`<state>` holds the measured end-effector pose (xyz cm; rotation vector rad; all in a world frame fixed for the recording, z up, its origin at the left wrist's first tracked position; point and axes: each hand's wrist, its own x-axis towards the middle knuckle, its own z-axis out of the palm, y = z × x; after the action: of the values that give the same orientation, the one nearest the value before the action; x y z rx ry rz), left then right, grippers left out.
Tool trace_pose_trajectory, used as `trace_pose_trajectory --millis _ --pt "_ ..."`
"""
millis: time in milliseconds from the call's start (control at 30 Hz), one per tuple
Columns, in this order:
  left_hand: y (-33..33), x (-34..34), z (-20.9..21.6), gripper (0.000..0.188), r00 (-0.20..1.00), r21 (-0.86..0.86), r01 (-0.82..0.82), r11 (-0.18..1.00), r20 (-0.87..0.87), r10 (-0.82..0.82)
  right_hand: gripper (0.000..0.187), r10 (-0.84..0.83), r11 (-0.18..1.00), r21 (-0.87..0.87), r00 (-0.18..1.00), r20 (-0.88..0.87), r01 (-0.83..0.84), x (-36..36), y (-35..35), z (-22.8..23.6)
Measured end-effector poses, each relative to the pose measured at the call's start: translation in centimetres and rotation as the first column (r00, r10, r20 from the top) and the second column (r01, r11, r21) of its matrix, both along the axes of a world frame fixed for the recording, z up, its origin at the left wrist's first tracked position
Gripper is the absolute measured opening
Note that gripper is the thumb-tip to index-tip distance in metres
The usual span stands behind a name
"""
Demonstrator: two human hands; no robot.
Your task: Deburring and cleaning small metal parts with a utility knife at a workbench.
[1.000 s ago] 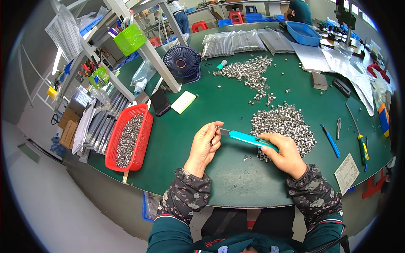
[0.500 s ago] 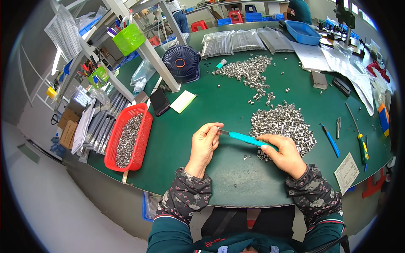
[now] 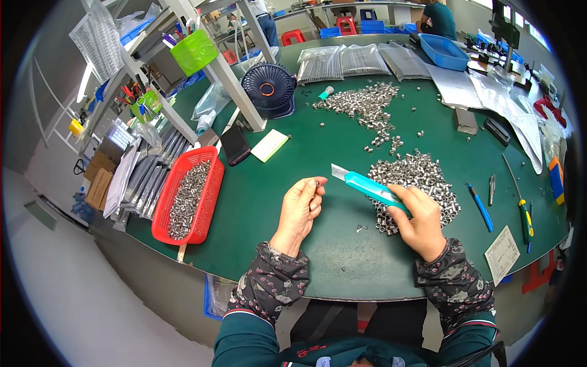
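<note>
My right hand (image 3: 420, 219) is wrapped round a turquoise utility knife (image 3: 373, 188), its bare blade pointing up and left. The fingers of my left hand (image 3: 298, 208) pinch a small metal ring (image 3: 318, 183), mostly hidden between thumb and forefinger. Blade and ring are a short gap apart. Beside and behind the knife lies a heap of short silvery metal sleeves (image 3: 422, 177). Farther back spreads a second pile of similar metal parts (image 3: 367, 104). To the left of my hands stands a red plastic basket (image 3: 215, 189) holding many more small metal pieces.
On the green table (image 3: 275, 177) are a black phone (image 3: 235, 145), a note pad (image 3: 269, 145) and a dark fan (image 3: 267, 88). At right lie a blue pen-like tool (image 3: 480, 208), a screwdriver (image 3: 524, 214) and a paper slip (image 3: 502, 255). Bagged tubes (image 3: 361, 60) sit behind.
The knife blade has come away from the ring in my left hand, and its tip has swung upward. My left hand keeps its pinch. The view has shifted slightly.
</note>
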<state>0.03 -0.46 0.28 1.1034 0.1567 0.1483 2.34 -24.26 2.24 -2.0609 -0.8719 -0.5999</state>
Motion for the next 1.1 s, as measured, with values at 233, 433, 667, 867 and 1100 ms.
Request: trace_pose_trajectory --millis 233,433,667,867,1100 --pt "-0.09 0.07 0.31 0.019 0.999 -0.012 0.002 1.000 0.045 -0.001 0.029 0.069 0.997 0.043 0.992 -0.101 -0.065 0.31 0.07 -0.37" --pt "0.40 0.21 -0.27 0.012 0.995 -0.055 0.046 0.997 0.086 -0.041 0.027 0.115 0.993 0.043 0.982 -0.148 -0.109 0.30 0.16 -0.63" --pt "0.21 0.25 0.05 0.011 0.994 -0.026 0.046 0.999 0.096 -0.044 0.027 0.131 0.991 0.033 0.965 -0.226 -0.127 0.41 0.04 -0.64" --pt "0.37 0.32 -0.10 0.014 0.996 0.007 0.044 0.999 0.079 -0.045 0.028 0.138 0.990 0.051 0.953 -0.270 -0.128 0.44 0.01 -0.76" --pt "0.08 0.11 0.14 0.014 0.994 0.127 0.031 0.991 0.096 -0.043 0.028 0.161 0.987 0.032 0.930 -0.330 -0.160 0.50 -0.08 -0.62"
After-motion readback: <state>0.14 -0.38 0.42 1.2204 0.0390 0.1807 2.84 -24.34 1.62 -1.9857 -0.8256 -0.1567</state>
